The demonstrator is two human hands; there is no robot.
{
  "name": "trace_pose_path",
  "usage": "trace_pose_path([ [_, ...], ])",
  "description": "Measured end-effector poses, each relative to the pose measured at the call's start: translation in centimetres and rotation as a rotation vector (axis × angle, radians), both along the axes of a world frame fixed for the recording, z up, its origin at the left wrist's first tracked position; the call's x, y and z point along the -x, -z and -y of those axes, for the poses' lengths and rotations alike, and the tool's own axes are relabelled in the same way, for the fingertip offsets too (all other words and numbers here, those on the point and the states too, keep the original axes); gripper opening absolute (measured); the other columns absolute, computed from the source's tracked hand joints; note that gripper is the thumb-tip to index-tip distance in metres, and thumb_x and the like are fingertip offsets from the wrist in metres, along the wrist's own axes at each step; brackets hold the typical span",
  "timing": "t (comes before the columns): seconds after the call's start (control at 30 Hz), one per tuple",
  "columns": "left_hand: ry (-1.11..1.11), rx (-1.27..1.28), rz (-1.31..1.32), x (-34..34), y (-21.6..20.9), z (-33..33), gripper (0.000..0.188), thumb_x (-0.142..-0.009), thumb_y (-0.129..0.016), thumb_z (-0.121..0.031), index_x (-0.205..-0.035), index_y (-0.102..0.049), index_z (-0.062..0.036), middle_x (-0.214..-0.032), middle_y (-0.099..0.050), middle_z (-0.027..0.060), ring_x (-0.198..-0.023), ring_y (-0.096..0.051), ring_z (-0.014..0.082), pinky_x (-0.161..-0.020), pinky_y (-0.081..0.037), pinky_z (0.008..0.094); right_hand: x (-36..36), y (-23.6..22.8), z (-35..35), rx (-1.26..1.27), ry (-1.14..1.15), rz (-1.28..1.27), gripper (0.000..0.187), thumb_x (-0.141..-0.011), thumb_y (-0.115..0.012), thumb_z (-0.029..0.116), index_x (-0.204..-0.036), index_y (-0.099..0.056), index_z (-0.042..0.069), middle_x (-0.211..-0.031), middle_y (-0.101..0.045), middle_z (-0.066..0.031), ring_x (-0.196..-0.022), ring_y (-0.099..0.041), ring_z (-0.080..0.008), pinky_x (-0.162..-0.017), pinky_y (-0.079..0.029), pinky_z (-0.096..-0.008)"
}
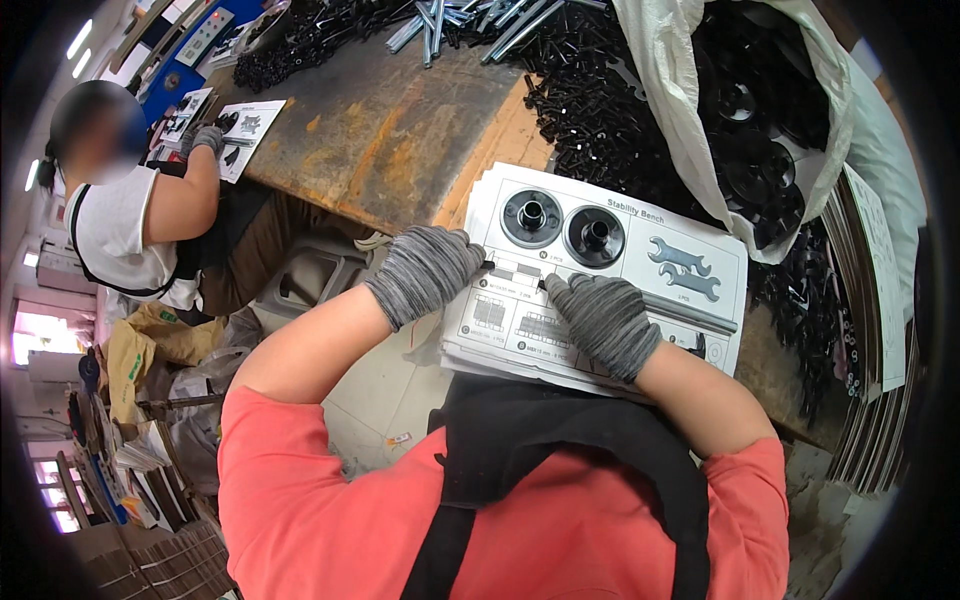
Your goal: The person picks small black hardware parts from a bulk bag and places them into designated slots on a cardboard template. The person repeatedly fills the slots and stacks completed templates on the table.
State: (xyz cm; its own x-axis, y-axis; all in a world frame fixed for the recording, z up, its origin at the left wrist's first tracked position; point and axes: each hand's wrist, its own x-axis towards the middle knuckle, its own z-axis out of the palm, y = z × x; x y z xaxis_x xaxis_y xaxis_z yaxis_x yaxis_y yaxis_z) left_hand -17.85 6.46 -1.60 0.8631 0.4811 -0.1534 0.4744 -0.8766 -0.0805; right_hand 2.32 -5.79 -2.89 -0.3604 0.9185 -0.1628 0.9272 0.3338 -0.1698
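A stack of printed sheets (590,374) lies in front of me at the table's edge. Two round black flanged discs (532,218) rest on their printed spots at the top left. To the right are two grey open-end wrenches (682,268), and below them a metal rod (690,312). My gloved left hand (425,275) is closed at the sheet's left edge, a small black piece, probably a bolt, at its fingertips. My gloved right hand (605,322) is closed over the sheet's middle, a similar dark piece (542,285) at its fingertips. Their exact shapes are too small to tell.
Loose black bolts (600,130) are heaped beyond the sheets, with metal rods (440,25) farther back. An open white sack (690,110) holds black discs. Upright cardboard sheets (870,380) stand at the right. At far left, a co-worker (140,200) handles similar sheets.
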Motion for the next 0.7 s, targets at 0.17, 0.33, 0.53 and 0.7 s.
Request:
trace_pose_path([
  [0.17, -0.051, 0.135, -0.137, -1.4, -0.8, 0.2, 0.028, -0.087, -0.051, -0.031, -0.080, -0.061, -0.0061, -0.069, -0.060, 0.0122, -0.067, -0.061, 0.0286, -0.058, -0.048, 0.0410, 1.1, 0.0, 0.0, 0.028, -0.001, 0.023, 0.037, -0.081, -0.050, 0.021, -0.106, -0.049, -0.006, -0.077, -0.061, -0.0182, -0.069, -0.062, -0.0310, -0.057, -0.048, -0.0436],
  [0.33, -0.188, 0.568, -0.015, -1.0, 0.8, -3.0, 0.029, -0.085, -0.053, -0.031, -0.080, -0.064, -0.0049, -0.069, -0.062, 0.0133, -0.068, -0.062, 0.0309, -0.063, -0.048, 0.0425, 0.2, 1.5, -1.5, 0.106, 0.149, -0.267, 0.028, -0.085, -0.047, 0.022, -0.097, -0.053, -0.003, -0.073, -0.062, -0.0182, -0.066, -0.062, -0.0346, -0.061, -0.048, -0.0453],
  [0.53, 0.147, 0.049, -0.235, -3.6, -1.0, -0.4, 0.016, -0.080, -0.055, -0.019, -0.075, -0.067, -0.0107, -0.066, -0.064, 0.0082, -0.063, -0.063, 0.0250, -0.055, -0.049, 0.0369, 1.6, -1.4, -2.4, 0.163, 0.130, -0.138, 0.021, -0.083, -0.046, 0.014, -0.094, -0.054, -0.002, -0.075, -0.063, -0.0169, -0.070, -0.063, -0.0323, -0.064, -0.050, -0.0427],
  [0.7, 0.055, 0.125, -0.151, -2.1, -0.4, -1.3, 0.020, -0.084, -0.052, -0.025, -0.081, -0.065, -0.0091, -0.070, -0.063, 0.0085, -0.067, -0.062, 0.0305, -0.059, -0.049, 0.0384, 1.1, -1.4, -2.4, 0.155, 0.057, -0.108, 0.021, -0.079, -0.051, 0.013, -0.094, -0.055, 0.000, -0.082, -0.063, -0.0148, -0.073, -0.063, -0.0320, -0.064, -0.050, -0.0418],
])
